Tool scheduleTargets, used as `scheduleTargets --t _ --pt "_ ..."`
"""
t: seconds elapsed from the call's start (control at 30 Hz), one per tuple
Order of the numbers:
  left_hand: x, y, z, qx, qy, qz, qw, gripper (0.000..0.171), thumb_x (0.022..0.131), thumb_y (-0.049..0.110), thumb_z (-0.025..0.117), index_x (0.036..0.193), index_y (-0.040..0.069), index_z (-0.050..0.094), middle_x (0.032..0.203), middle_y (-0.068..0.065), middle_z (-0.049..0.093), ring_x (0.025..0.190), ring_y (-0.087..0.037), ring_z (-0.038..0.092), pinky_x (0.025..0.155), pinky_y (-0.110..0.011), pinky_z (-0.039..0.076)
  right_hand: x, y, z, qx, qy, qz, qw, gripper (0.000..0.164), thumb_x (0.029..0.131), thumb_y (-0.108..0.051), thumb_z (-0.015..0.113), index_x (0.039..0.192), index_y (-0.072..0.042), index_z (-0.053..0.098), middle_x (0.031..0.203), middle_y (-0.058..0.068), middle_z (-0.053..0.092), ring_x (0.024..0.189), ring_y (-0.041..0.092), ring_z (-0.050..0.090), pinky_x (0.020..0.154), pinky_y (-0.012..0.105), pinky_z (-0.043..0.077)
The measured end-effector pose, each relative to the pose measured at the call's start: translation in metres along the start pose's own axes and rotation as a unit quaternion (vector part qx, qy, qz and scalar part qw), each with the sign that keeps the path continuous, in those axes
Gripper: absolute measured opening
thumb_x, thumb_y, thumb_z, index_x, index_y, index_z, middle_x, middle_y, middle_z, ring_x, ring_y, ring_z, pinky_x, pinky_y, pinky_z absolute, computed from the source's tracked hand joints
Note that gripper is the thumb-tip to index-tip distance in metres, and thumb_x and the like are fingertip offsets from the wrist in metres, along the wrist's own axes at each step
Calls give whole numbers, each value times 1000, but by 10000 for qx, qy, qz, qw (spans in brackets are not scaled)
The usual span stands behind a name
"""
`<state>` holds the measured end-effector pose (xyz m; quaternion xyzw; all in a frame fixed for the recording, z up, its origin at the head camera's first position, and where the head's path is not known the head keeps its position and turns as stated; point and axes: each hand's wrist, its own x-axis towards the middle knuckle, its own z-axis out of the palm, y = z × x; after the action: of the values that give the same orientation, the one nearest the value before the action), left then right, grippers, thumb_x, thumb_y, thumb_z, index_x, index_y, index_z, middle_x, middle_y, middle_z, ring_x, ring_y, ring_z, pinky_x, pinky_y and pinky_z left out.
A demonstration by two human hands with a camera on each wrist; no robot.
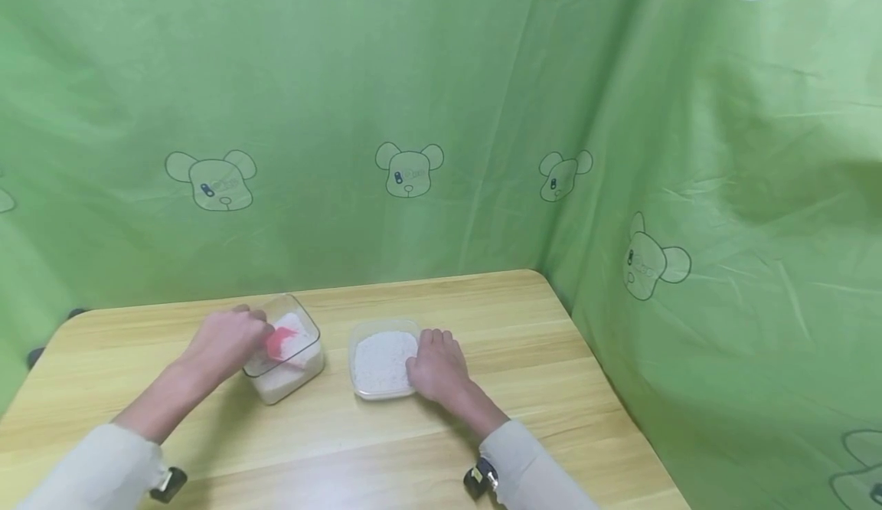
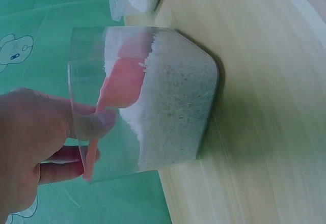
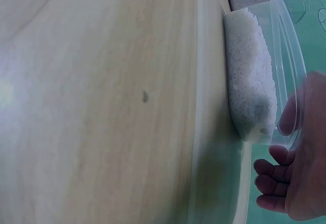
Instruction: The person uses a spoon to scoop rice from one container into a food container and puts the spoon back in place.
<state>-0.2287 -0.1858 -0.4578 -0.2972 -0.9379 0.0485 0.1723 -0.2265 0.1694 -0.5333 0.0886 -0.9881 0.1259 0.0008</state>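
Note:
A tall clear container (image 2: 119, 158) holds white rice (image 2: 173, 96) and stands on the left part of the table. Inside it my left hand (image 1: 230, 339) pinches the handle of a pink scoop (image 2: 125, 84) between thumb and fingers. The scoop's bowl rests against the rice, partly dug in. To the right sits a shallower translucent plastic box (image 3: 262, 15), also filled with rice (image 1: 382, 363). My right hand (image 1: 439, 366) grips this box's right side, with the thumb over the rim and the index finger against the outer wall; its other fingers curl loosely outside.
Both containers stand on a light wood table (image 1: 358, 449), towards its back edge. A green curtain (image 1: 310, 112) with bear-head prints hangs behind the table and along its right side. A small dark speck (image 3: 145, 96) shows on the tabletop.

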Motion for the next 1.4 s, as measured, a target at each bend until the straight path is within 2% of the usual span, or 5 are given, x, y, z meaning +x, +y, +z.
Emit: scheduleTargets --t 0.3,0.63,0.8,1.1,1.4 --pt "-3 -4 -11 -298 9 -308 9991 38 76 -15 66 71 22 72 70 4 65 61 -13 49 42 -28 39 2 0 1 -66 -73 46 9999 28 97 -29 50 106 -2 51 92 8 47 87 25 40 79 35 39" --pt "-8 -3 -13 -460 34 -550 9974 18 83 7 81 74 21 75 69 3 66 57 -11 46 41 -29 37 1 1 2 -18 -24 -14 10000 26 96 -27 49 103 -2 51 91 8 46 86 25 39 79 36 39" --pt "-9 -3 -14 -565 38 -650 9963 16 82 12 84 73 21 73 67 4 64 56 -11 45 42 -29 35 2 2 3 3 -21 -20 10000 26 95 -27 49 102 -2 50 91 8 45 86 25 39 78 36 38" --pt "-11 -6 -17 -936 -98 -805 9923 15 82 10 84 75 17 73 67 5 61 59 -11 46 44 -27 35 3 2 3 15 -40 10 10000 25 95 -27 47 100 -3 50 90 7 45 85 24 39 77 34 37" --pt "-18 -6 -17 -1203 107 -916 9884 20 87 7 79 72 18 71 65 8 55 61 -11 42 48 -25 35 2 1 3 64 1 16 10000 25 95 -27 49 100 -3 50 89 7 45 84 24 39 76 35 37"
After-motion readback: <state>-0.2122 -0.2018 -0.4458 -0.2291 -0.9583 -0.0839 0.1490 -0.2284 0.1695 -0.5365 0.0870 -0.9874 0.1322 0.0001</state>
